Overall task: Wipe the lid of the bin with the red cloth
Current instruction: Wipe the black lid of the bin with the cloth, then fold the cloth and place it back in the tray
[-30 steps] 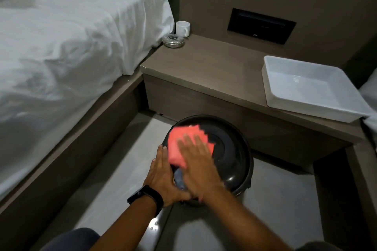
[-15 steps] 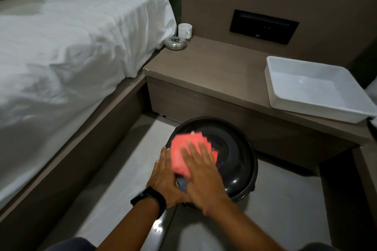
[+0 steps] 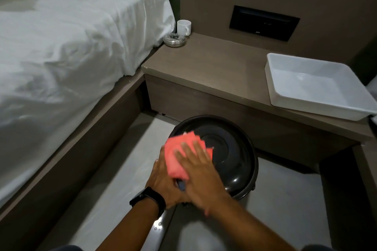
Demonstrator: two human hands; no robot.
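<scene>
Head view: right hand point(image 3: 201, 177) fingers flat, pressing soft, limp red cloth point(image 3: 179, 157) on glossy lid point(image 3: 232, 149); left hand point(image 3: 165, 181) braces rim, grip unclear.

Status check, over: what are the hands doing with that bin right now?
Right hand flat, pressing red cloth on bin lid. Left hand steadying the lid's near-left edge. Lid's right half uncovered, nothing in the way.

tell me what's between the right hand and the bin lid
In the head view, the red cloth lies flat between the right hand and the dark bin lid.
</scene>
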